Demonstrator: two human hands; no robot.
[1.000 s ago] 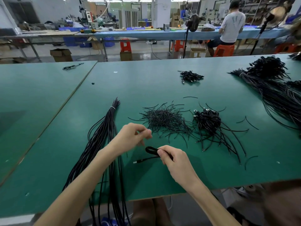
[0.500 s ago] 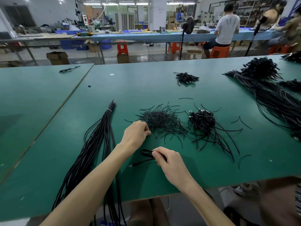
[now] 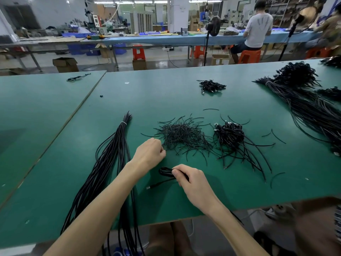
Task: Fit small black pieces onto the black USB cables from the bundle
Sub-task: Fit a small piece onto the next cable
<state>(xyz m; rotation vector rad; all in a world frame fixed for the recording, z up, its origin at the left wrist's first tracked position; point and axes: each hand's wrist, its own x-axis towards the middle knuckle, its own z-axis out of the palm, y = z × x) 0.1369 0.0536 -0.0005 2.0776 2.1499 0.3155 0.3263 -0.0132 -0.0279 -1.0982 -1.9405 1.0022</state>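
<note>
My right hand (image 3: 191, 182) grips a folded black USB cable (image 3: 165, 171) just above the green table; its plug end (image 3: 156, 185) trails to the left. My left hand (image 3: 149, 154) has its fingers curled at the near edge of a heap of thin black ties (image 3: 182, 134); whether it pinches one is hidden. A long tied bundle of black cables (image 3: 112, 156) lies to the left and hangs over the table's front edge. A heap of coiled, tied cables (image 3: 230, 136) lies to the right of the ties.
More cable bundles (image 3: 302, 108) fill the right side of the green table (image 3: 184, 97). A small cable heap (image 3: 211, 85) sits farther back. Loose ties (image 3: 276, 177) lie on the right. A person on an orange stool (image 3: 256, 32) works at the far bench.
My left hand moved forward from beside the held cable to the edge of the tie heap. My right hand kept its grip on the folded cable.
</note>
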